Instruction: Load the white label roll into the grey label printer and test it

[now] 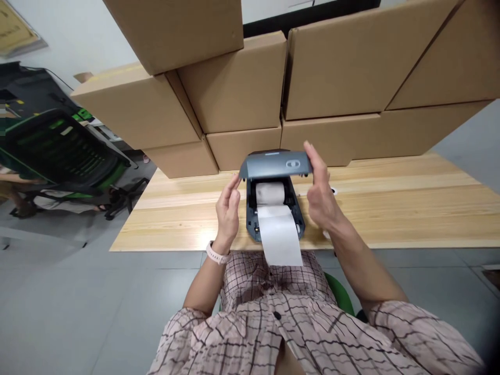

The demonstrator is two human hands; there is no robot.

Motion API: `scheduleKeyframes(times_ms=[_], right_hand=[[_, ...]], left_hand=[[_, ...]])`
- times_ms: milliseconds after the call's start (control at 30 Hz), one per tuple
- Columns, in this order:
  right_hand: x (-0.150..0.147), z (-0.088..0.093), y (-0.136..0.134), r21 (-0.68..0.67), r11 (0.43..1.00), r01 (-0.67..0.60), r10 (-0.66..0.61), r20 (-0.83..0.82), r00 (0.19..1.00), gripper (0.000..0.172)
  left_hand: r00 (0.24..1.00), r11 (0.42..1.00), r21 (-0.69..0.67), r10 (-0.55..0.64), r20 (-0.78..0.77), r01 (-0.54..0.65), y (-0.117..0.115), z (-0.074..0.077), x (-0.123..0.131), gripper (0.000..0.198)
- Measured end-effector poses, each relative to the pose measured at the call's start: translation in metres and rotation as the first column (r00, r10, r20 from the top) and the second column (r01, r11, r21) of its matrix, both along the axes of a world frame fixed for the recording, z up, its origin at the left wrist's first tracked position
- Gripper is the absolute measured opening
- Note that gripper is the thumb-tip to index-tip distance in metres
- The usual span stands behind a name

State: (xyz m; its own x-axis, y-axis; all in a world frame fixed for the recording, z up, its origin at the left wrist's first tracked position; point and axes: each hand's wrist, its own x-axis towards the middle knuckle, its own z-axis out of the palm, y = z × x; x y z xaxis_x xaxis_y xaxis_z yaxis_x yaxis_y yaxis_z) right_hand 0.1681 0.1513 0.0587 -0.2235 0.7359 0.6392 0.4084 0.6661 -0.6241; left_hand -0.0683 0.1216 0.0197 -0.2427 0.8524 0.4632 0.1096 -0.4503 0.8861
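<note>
A dark grey-blue label printer [252, 221] sits near the front edge of the table with its lid [269, 165] raised. Inside lies a white paper roll [270, 192], and its loose strip [280, 237] runs out toward me, hanging past the table edge. My left hand [228, 211] holds the lid's lower left corner at the fingertips, thumb beside the fingers. On the opposite side, my right hand [322, 192] grips the lid's right edge, fingers up along it. The far side of the lid is hidden.
Stacked cardboard boxes [328, 73] form a wall along the back of the wooden table [406, 208]. Small white items [334, 191] lie partly hidden by my right hand. At far left are a black and green office chair [66, 151] and a seated person.
</note>
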Motion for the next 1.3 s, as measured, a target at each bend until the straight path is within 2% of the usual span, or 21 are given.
scheduleKeyframes(times_ms=[67,167,233,300,467,567,633,700,733,767,800,833,900,933,1000,1067,1167,1233,1300], right_hand=[[-0.008,0.022,0.034,0.057,0.998,0.031,-0.031,0.001,1.0,0.083],[-0.021,0.043,0.078,0.06,0.996,0.063,-0.061,-0.039,0.997,0.076],[-0.027,0.049,0.1,0.059,0.993,0.101,-0.098,-0.054,0.994,0.077],[-0.029,0.053,0.12,0.055,0.989,0.138,-0.136,-0.048,0.99,0.077],[-0.029,0.059,0.162,-0.013,0.992,0.127,-0.127,0.008,0.992,0.081],[-0.03,0.062,0.158,0.025,0.987,0.157,-0.157,0.017,0.987,0.084],[-0.031,0.059,0.136,0.151,0.963,0.222,-0.225,0.006,0.974,0.08],[-0.031,0.052,0.106,0.257,0.943,0.212,-0.233,0.052,0.971,0.068],[-0.03,0.047,0.091,0.255,0.956,0.145,-0.184,0.134,0.974,0.06],[-0.029,0.041,0.079,0.194,0.98,0.042,-0.092,0.255,0.963,0.053],[-0.028,0.035,0.071,0.075,0.995,-0.069,0.034,0.394,0.919,0.049],[-0.027,0.03,0.067,-0.079,0.986,-0.15,0.169,0.519,0.838,0.048],[-0.028,0.021,0.069,-0.35,0.92,-0.175,0.377,0.675,0.634,0.06],[-0.03,0.017,0.074,-0.429,0.892,-0.146,0.433,0.715,0.549,0.071],[-0.037,0.012,0.086,-0.496,0.865,-0.083,0.476,0.756,0.449,0.094],[-0.046,0.01,0.097,-0.518,0.854,-0.049,0.489,0.766,0.417,0.107],[-0.051,0.014,0.106,-0.562,0.823,-0.084,0.537,0.722,0.436,0.109],[-0.043,0.025,0.107,-0.586,0.78,-0.221,0.609,0.631,0.48,0.106],[-0.022,0.04,0.103,-0.562,0.729,-0.391,0.677,0.508,0.533,0.107]], left_hand=[[1.0,0.999,-0.047,-0.007,0.024,0.008,0.018,0.0,-0.003,0.048],[0.999,0.972,-0.232,0.037,0.005,-0.035,0.029,-0.015,0.0,0.05],[0.999,0.945,-0.323,0.047,0.01,-0.041,0.029,-0.026,0.005,0.053],[0.999,0.935,-0.355,0.019,0.037,-0.005,0.027,-0.032,0.01,0.056],[0.996,0.93,-0.362,-0.035,0.079,0.061,0.028,-0.031,0.012,0.071],[0.997,0.92,-0.388,-0.026,0.078,0.054,0.029,-0.028,0.012,0.075],[0.999,0.912,-0.409,-0.006,0.046,0.025,0.028,-0.025,0.012,0.072],[1.0,0.904,-0.427,-0.008,-0.026,-0.004,0.027,-0.021,0.011,0.065],[0.997,0.899,-0.438,-0.022,-0.077,-0.014,0.027,-0.018,0.01,0.062],[0.99,0.893,-0.449,-0.042,-0.136,-0.024,0.027,-0.016,0.009,0.061],[0.977,0.888,-0.459,-0.064,-0.202,-0.037,0.027,-0.012,0.009,0.061],[0.959,0.883,-0.465,-0.079,-0.271,-0.058,0.028,-0.01,0.008,0.061],[0.914,0.877,-0.468,-0.093,-0.394,-0.112,0.029,-0.005,0.007,0.061],[0.895,0.875,-0.464,-0.094,-0.436,-0.134,0.03,-0.003,0.007,0.059],[0.882,0.875,-0.457,-0.083,-0.465,-0.158,0.03,-0.002,0.007,0.057],[0.894,0.88,-0.45,-0.075,-0.442,-0.149,0.03,-0.003,0.008,0.058],[0.921,0.89,-0.442,-0.075,-0.382,-0.111,0.029,-0.007,0.007,0.06],[0.939,0.891,-0.446,-0.077,-0.335,-0.086,0.03,-0.01,0.006,0.062],[0.953,0.89,-0.452,-0.082,-0.293,-0.062,0.03,-0.013,0.005,0.063]])
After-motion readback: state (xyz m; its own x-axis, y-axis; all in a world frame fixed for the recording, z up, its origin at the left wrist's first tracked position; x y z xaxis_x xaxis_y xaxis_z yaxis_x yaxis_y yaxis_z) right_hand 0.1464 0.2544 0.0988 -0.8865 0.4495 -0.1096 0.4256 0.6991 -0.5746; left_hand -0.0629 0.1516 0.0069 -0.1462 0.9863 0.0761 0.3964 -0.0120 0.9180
